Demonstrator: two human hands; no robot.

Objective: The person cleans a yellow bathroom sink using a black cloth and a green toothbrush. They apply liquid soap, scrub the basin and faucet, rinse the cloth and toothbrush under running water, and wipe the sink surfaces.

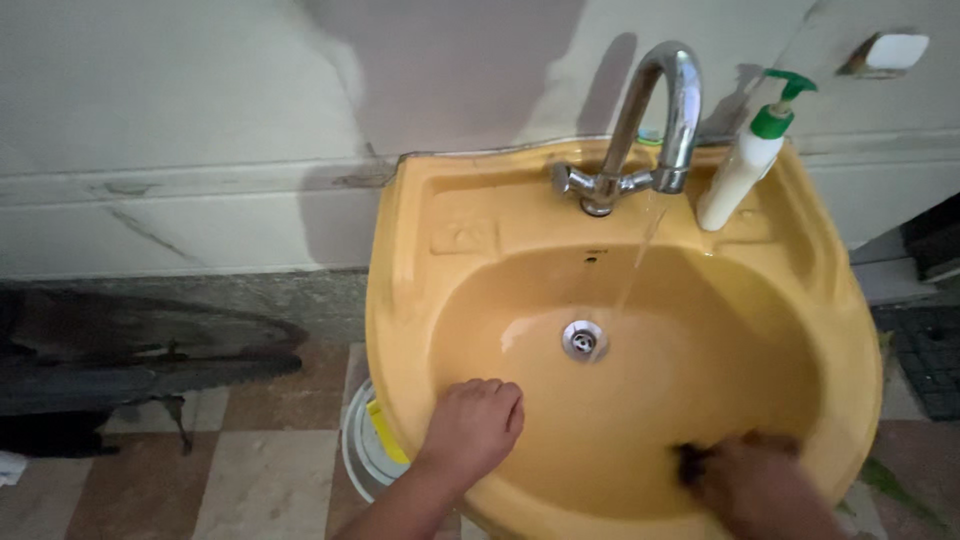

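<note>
The sink [800,300] is a yellow-orange ceramic wash basin with a glossy, wet surface, mounted against a pale wall [200,90]. The bowl is oval with a broad rim; its long axis runs left to right across the view, and the rounded front edge faces the near side. One chrome drain [584,340] sits at the centre of the bowl. One chrome tap [655,120] rises from the far ledge in a high arch, its spout pointing down into the bowl, with a thin stream of water [640,250] falling just right of the drain.

One white pump bottle [745,160] with a green head stands tilted on the far right ledge, just beside the tap.

Two hands are in view. The left hand [475,425] rests on the near left inner wall of the bowl, fingers curled together into a loose fist. The right hand [745,480] is at the near right inner wall, blurred; it presses a dark item [692,462] against the basin, but whether the fingers are clamped on it cannot be told.

One round white container [358,450] stands on the tiled floor [260,480] below the left side of the basin
</note>
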